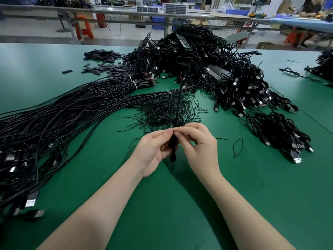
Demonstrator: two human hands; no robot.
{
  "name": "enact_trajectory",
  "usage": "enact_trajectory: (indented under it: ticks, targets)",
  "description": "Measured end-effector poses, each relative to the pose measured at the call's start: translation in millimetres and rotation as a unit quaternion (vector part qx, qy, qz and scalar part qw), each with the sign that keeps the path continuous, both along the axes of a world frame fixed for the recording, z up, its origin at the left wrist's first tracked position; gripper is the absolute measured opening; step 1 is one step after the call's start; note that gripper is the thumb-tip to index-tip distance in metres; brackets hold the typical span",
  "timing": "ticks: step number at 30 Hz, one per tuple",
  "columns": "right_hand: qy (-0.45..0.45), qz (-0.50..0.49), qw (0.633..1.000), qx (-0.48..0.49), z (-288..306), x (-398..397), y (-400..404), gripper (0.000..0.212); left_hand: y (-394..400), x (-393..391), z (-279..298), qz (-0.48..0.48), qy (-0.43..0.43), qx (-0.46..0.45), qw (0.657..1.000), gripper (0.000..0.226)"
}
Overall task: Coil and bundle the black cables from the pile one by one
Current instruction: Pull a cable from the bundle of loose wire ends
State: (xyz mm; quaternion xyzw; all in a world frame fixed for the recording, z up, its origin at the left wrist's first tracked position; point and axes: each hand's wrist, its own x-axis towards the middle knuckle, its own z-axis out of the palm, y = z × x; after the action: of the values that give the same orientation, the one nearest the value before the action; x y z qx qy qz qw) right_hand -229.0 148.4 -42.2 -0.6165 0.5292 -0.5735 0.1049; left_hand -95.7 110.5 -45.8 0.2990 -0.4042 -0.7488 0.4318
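Note:
My left hand (pixel 153 150) and my right hand (pixel 200 143) meet above the green table (pixel 180 204) and both pinch one coiled black cable (pixel 173 141). The coil hangs between my fingers, and its plug dangles below them. Small loops stick out above my fingertips, and one straight end of the cable rises towards the far pile. A long bundle of straight black cables (pixel 63 109) lies to the left, tied with white bands. The big tangled pile of black USB cables (pixel 207 65) fills the table's far middle.
A heap of thin black twist ties (pixel 165 109) lies just beyond my hands. Coiled cables (pixel 281 134) lie at the right. Flat black sleeves (pixel 102 60) are scattered at the far left. More cables sit at the far right edge (pixel 324 64). Workbenches and orange stools stand behind.

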Motion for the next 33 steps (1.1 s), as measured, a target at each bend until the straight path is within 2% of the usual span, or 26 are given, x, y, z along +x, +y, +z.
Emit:
enact_trajectory:
  ticks: [3, 5, 7, 10, 13, 17, 19, 21, 22, 23, 24, 25, 26, 27, 29, 31, 33]
  targets:
    - [-0.099, 0.039, 0.994, 0.033, 1.7, 2.2, 1.9, 0.024, -3.4, 3.5, 2.0, -0.003, 0.024, 0.047, 0.999, 0.019]
    - [-0.202, 0.088, 0.972, 0.079, 3.3, 0.5, 3.1, 0.025, -4.9, 6.0, 2.5, -0.006, 0.041, 0.086, 0.995, 0.011]
    - [-0.257, 0.119, 0.952, 0.119, 2.5, -3.5, 3.6, 0.029, -5.5, 8.1, 2.8, -0.031, 0.024, 0.083, 0.996, 0.004]
    - [-0.248, 0.188, 0.936, 0.164, -1.7, -2.6, 2.9, 0.029, -4.8, 10.8, 3.7, -0.095, 0.002, 0.042, 0.995, 0.023]
    - [-0.228, 0.232, 0.934, 0.150, -1.2, 1.4, 2.9, 0.025, -6.9, 13.4, 1.8, -0.113, 0.016, 0.053, 0.992, 0.044]
    - [-0.233, 0.207, 0.940, 0.141, 5.1, -1.1, 3.2, 0.017, -4.9, 8.8, 3.2, -0.100, 0.013, 0.078, 0.992, 0.022]
    - [-0.279, 0.211, 0.923, 0.161, 15.4, -3.2, 0.5, 0.009, -3.4, 6.1, 3.4, -0.112, -0.001, 0.064, 0.992, 0.029]
    - [-0.386, 0.213, 0.884, 0.154, 34.5, -18.6, -8.4, 0.013, -3.8, 5.5, 3.3, -0.125, -0.003, 0.061, 0.990, 0.044]
    - [-0.420, 0.191, 0.876, 0.139, 47.5, -32.5, -13.1, 0.015, -4.0, 5.8, 3.7, -0.122, 0.005, 0.064, 0.990, 0.047]
    - [-0.408, 0.134, 0.895, 0.126, 61.3, -50.4, -17.9, 0.014, -4.7, 6.5, 3.5, -0.111, 0.017, 0.069, 0.991, 0.046]
    - [-0.330, 0.039, 0.936, 0.120, 73.6, -71.7, -21.7, 0.013, -5.4, 7.5, 2.8, -0.097, 0.031, 0.074, 0.992, 0.043]
    - [-0.198, -0.074, 0.970, 0.116, 81.5, -95.9, -24.2, 0.015, -6.1, 8.1, 2.0, -0.084, 0.044, 0.079, 0.992, 0.039]
    - [-0.044, -0.185, 0.975, 0.111, 85.1, -121.3, -24.9, 0.019, -6.8, 8.5, 1.8, -0.077, 0.056, 0.084, 0.992, 0.036]
    - [0.084, -0.270, 0.953, 0.105, 83.8, -145.7, -23.8, 0.023, -6.7, 8.5, 2.1, -0.074, 0.065, 0.087, 0.991, 0.034]
    - [0.238, -0.350, 0.895, 0.142, 70.6, -187.5, -19.5, 0.028, -6.0, 8.3, 2.3, -0.063, 0.079, 0.095, 0.990, 0.032]
    - [0.300, -0.371, 0.839, 0.261, 47.8, -211.3, -13.1, 0.031, -6.2, 9.4, 4.6, -0.035, 0.103, 0.102, 0.989, 0.031]
    - [0.311, -0.372, 0.805, 0.342, 30.4, -219.3, -7.7, 0.035, -11.4, 14.7, 8.8, 0.026, 0.135, 0.095, 0.986, 0.030]
